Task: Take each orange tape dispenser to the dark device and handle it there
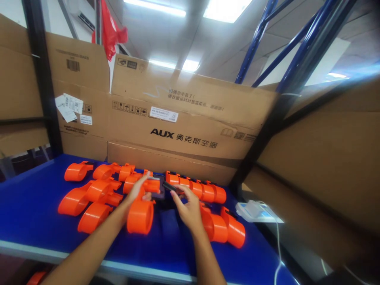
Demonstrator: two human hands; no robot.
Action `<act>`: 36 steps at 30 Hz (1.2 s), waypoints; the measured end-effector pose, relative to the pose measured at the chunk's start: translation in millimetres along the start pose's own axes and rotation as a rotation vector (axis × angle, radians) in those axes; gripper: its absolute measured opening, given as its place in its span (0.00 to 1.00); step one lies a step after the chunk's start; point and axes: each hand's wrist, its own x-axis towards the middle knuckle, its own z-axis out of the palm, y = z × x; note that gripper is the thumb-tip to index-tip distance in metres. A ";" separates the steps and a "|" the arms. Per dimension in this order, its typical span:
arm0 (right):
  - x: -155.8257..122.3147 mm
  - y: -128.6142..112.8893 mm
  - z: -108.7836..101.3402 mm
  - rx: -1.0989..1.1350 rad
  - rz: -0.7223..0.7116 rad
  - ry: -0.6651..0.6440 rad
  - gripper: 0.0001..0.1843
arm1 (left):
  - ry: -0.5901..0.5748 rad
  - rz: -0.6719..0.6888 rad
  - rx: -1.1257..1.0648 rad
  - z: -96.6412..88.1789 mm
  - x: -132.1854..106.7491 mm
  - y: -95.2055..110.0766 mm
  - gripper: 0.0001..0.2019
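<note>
Table (26,202) layout | left: loose rows of ring holders (73,201) | rear right: close row (196,189) | front right: short cluster (219,228), right of right hand (190,204) | between: ring holder in left hand (141,190), bar (170,186) in right | behind: AUX carton panel (184,118) | right edge: corded box (252,213)

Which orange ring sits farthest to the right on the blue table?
The orange ring at the front right, nearest the white device; all the others lie farther left.
</note>
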 end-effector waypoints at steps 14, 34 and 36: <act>7.7 1.9 11.2 -0.175 0.043 -0.430 0.10 | -0.111 0.085 -0.635 -4.8 -12.7 15.1 0.18; 18.5 -4.7 27.6 0.301 0.167 -0.150 0.14 | 0.013 0.174 0.177 19.6 -6.7 -18.1 0.19; 18.7 -2.1 28.3 0.333 0.184 -0.102 0.13 | 0.003 0.180 0.189 19.6 -7.6 -19.1 0.19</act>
